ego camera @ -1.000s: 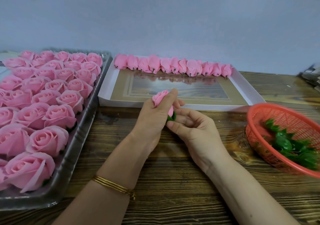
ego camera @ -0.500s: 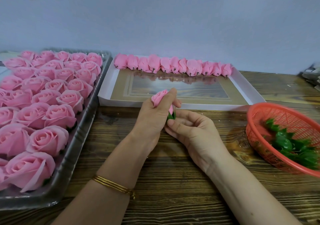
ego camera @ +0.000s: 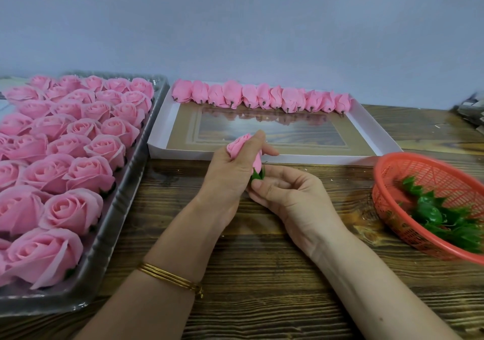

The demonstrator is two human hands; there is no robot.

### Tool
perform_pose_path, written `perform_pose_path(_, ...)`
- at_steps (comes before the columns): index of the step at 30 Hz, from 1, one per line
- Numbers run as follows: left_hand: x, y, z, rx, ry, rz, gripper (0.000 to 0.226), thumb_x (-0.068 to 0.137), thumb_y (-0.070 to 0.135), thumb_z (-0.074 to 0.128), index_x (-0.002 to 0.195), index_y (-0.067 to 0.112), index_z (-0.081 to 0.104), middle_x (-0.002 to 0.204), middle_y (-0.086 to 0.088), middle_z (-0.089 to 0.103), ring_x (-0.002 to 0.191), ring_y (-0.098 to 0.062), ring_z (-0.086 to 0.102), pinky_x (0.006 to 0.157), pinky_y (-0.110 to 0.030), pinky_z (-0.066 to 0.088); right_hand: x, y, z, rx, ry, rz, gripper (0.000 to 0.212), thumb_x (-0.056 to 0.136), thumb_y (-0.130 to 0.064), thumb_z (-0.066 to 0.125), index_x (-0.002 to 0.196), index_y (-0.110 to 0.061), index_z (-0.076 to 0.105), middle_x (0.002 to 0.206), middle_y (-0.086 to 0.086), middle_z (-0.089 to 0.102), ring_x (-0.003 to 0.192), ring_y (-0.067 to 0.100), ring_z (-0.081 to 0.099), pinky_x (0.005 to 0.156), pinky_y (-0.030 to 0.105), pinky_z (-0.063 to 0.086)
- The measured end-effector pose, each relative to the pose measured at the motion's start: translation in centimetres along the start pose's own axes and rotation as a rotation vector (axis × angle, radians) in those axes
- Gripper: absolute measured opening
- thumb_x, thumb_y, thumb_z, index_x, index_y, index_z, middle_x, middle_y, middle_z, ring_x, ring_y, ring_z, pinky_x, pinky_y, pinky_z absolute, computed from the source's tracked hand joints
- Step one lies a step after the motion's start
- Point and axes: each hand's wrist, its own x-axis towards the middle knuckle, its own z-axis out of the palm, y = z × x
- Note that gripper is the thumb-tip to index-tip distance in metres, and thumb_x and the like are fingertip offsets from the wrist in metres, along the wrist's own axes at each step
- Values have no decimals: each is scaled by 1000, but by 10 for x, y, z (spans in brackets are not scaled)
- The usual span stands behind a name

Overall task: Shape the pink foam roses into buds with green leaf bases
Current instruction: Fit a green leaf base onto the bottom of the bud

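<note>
My left hand (ego camera: 230,174) grips a pink foam rose (ego camera: 239,147) squeezed into a bud, fingers wrapped round its petals. My right hand (ego camera: 285,195) pinches the green leaf base (ego camera: 258,175) at the bud's lower end. A clear plastic tray (ego camera: 123,224) at the left holds several open pink roses (ego camera: 70,172). A row of finished pink buds (ego camera: 262,97) lies along the far edge of a white box lid (ego camera: 366,127). An orange basket (ego camera: 387,172) at the right holds several green leaf bases (ego camera: 445,216).
Everything sits on a dark wooden table (ego camera: 262,274) against a pale blue wall. A grey object (ego camera: 471,112) shows at the far right edge. A gold bangle (ego camera: 170,278) circles my left wrist.
My right hand's fingers have shifted slightly at the leaf base and the bud has tilted a little in my left hand. Nothing else has moved.
</note>
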Motion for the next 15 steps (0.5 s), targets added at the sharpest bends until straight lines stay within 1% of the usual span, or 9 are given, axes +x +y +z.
perform_pose_path(2,1,0,-1,-4,-1,1,37,94,38,58,65,21,72,75,8,67,92,-13,62,85,-36,52,0,1,0,13,3,-14,39,60,3,70,99,3,69,84,18,73,79,23,71,83,33,59)
perform_pose_path(3,1,0,-2,4,-4,2,37,94,38,58,64,21,72,75,7,67,91,-12,63,86,-36,52,0,1,1,18,6,-20,40,60,4,69,100,4,69,86,20,73,80,25,70,84,35,59)
perform_pose_path(5,1,0,-3,39,-6,7,37,93,40,58,62,24,72,72,5,66,84,-9,64,79,-31,52,1,2,0,14,18,-26,42,61,6,69,103,6,67,87,22,72,83,29,69,86,37,58)
perform_pose_path(7,1,-2,-2,71,2,15,38,93,41,59,60,24,71,71,1,63,78,-10,62,72,-27,50,1,2,0,2,24,-27,45,60,6,70,105,8,66,86,21,72,83,28,69,86,37,58)
perform_pose_path(11,2,-2,-3,78,-11,13,39,93,41,59,61,22,69,68,-4,58,70,-14,59,62,-25,50,1,2,1,7,19,-11,43,58,3,70,102,6,68,84,17,74,78,23,71,79,31,60)
perform_pose_path(13,2,-1,-3,67,-29,10,38,94,40,59,63,20,69,66,-4,56,68,-15,59,58,-24,51,0,1,1,22,9,-1,41,59,3,70,100,4,69,82,16,74,75,20,71,75,27,60)
perform_pose_path(15,2,-1,-4,68,-40,7,38,94,40,58,65,18,69,68,-5,56,69,-15,58,59,-23,51,0,1,2,34,3,-1,43,59,4,69,102,6,68,82,17,73,76,21,71,75,27,60)
